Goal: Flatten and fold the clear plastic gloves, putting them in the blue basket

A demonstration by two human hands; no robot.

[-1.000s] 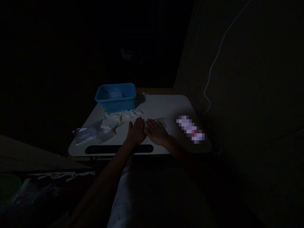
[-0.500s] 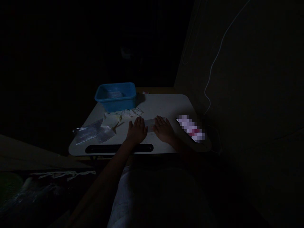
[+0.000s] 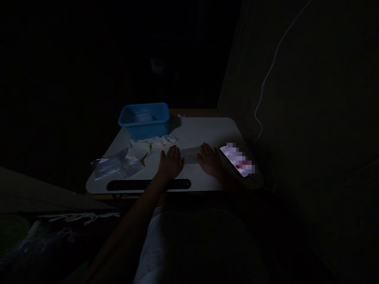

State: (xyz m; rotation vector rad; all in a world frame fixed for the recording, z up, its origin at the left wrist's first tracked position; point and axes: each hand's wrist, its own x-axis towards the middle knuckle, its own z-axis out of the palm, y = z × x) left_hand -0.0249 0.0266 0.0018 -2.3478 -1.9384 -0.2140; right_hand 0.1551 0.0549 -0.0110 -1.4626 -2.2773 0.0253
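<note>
A clear plastic bag (image 3: 189,155) lies flat on the white table (image 3: 201,130) between my two hands. My left hand (image 3: 171,162) rests flat at the bag's left end, fingers stretched out and pointing away from me. At its right end lies my right hand (image 3: 209,159), palm down, with the fingers extended. Both hands cover parts of the bag, so its ends are hidden. Neither hand grips anything.
A blue plastic basin (image 3: 145,128) with something clear inside stands at the back left. Before it lie crumpled papers (image 3: 139,150) and more clear plastic bags (image 3: 109,165). A lit phone (image 3: 237,159) lies at right. A black slot (image 3: 124,185) runs along the front edge.
My right hand has slid to the right over the plastic bag, and more of the bag shows between my hands. My left hand has stayed in place.
</note>
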